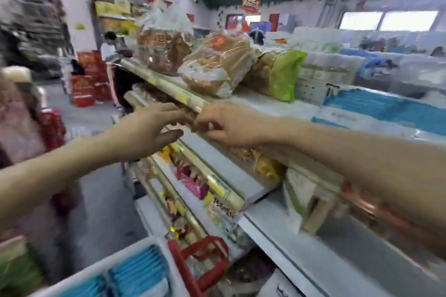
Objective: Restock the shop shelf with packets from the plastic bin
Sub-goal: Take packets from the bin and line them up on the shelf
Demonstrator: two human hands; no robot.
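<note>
Down at the bottom left, the white plastic bin (96, 266) holds flat blue packets (138, 272), packed in rows. They stand on edge, and the rows run toward the bin's far corner by the red basket (205, 260). Both arms reach out to the front edge of the shelf (217, 164), one board below the top. The left hand (149, 130) is spread, fingers straight, thumb under. The right hand (233, 125) has its fingers curled tight at that edge; blur hides what, if anything, they pinch.
</note>
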